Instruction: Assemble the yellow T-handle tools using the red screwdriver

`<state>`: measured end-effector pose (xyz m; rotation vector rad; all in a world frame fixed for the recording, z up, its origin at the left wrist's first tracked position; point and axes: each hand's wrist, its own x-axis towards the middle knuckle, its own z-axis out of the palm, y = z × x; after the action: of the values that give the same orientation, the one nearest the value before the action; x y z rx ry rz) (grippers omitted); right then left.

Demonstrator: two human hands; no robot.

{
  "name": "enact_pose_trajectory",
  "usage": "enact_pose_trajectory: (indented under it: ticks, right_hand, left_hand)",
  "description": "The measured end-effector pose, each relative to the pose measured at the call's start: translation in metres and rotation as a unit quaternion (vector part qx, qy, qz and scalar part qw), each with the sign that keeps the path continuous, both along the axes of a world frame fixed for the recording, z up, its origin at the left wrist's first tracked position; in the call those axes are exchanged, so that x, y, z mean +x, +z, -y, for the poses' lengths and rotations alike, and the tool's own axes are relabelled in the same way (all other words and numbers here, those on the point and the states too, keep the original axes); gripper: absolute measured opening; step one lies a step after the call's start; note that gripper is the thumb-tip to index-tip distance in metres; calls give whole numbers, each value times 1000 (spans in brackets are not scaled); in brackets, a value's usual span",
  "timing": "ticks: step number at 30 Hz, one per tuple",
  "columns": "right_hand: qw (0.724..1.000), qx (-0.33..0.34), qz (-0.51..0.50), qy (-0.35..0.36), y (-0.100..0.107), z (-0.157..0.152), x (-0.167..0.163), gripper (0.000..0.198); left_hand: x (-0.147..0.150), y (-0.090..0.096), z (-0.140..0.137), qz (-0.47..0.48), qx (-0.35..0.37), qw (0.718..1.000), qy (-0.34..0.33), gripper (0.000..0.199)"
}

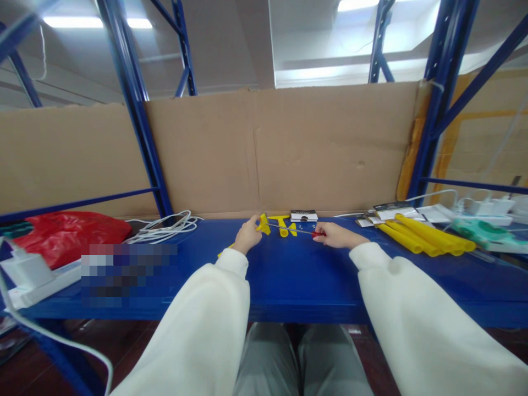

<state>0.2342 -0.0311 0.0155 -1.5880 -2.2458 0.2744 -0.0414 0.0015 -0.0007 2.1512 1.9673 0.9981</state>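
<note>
The screwdriver [304, 231] runs crosswise above the worktop [305, 280], pointing left at the yellow part [264, 224]. Fingers of the right hand [335, 235] close around its handle [318, 235]; the left hand's [248, 235], nearer the far end of the 2, pinch the part.

You worked in what appeared to be a workshop: blue metal uprights [142, 118] framed the view at left and right, a cardboard panel [330, 148] backed your blue worktop [297, 280], a strip light [73, 22] shone at upper left, and a red-handled screwdriver [317, 235] showed near the centre.
</note>
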Motion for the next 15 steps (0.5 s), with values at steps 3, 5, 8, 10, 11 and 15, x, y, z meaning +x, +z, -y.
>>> enact_pose_trajectory:
  ticks: [3,5,8,10,11,15]
  right_hand:
    - [1000,6,-2,9,0,-1,1,7]
    - [1000,10,-5,13,-1,-2,2,7]
    - [1000,8,-13,12,-1,-2,2,10]
    - [1000,5,-16,6,-1,-2,1,10]
    - [1000,2,-18,2,-1,-1,1,9]
    - [1000,0,-21,-6,0,0,-1,9]
  left_hand:
    - [0,0,-1,2,0,1000,6,38]
    - [-1,-1,-2,3,0,1000,5,38]
    - [-2,-2,-3,4,5,1000,-7,40]
    - [-2,-2,-3,7,7,1000,-13,41]
    - [-2,-1,-3,8,8,1000,-15,41]
    - [-2,0,-2,8,3,1000,-13,40]
